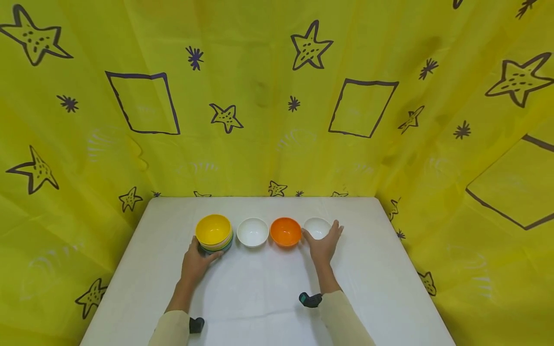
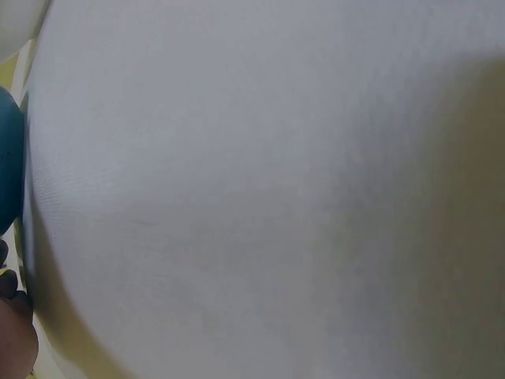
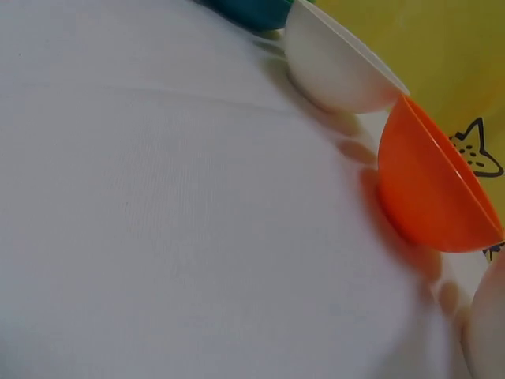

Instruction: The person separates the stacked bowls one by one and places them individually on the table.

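Observation:
A stack of nested bowls stands at the left, a yellow bowl (image 1: 213,229) on top, pale and green rims below. At the bottom is a teal bowl (image 2: 9,162). My left hand (image 1: 195,262) holds the stack from its near left side, thumb across the front; its far fingers are mostly hidden. To the right, in a row, stand a white bowl (image 1: 253,232), an orange bowl (image 1: 285,232) and a second white bowl (image 1: 317,228). My right hand (image 1: 323,244) spreads around this last bowl, thumb by its left rim, fingers extended past its right side. Contact there is unclear.
The bowls stand on a white-covered table (image 1: 259,298), toward its far edge. Yellow curtains (image 1: 259,158) printed with stars enclose the table at the back and both sides. Dark wrist devices (image 1: 310,300) stick out near both sleeves.

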### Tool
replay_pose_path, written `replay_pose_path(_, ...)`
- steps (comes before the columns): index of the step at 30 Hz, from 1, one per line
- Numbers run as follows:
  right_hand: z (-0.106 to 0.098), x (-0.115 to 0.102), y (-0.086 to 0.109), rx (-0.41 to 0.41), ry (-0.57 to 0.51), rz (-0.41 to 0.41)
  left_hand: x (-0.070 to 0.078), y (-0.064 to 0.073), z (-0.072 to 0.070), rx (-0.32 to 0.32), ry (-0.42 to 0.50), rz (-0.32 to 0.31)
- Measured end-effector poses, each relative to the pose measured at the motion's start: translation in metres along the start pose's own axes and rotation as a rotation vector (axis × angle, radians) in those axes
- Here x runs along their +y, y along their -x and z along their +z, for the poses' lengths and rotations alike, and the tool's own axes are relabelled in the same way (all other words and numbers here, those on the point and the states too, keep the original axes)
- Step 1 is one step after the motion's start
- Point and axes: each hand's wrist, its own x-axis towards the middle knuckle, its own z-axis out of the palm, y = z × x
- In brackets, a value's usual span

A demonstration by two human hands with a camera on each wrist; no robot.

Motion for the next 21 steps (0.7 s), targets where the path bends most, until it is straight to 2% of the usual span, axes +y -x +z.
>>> replay_pose_path(8,0.013,-0.017,0.000,-0.002,0.047,-0.127,-0.006,-0.002,0.000,-0.017,0.015,-0.003)
replay_pose_path(13,0.021,-0.028,0.001,-0.021,0.038,-0.160,-0.005,-0.001,-0.001,-0.019,0.005,-0.006)
replay_pose_path(21,0.042,-0.056,0.004,-0.114,0.006,-0.180,-0.001,-0.002,-0.002,-0.009,0.003,-0.004)
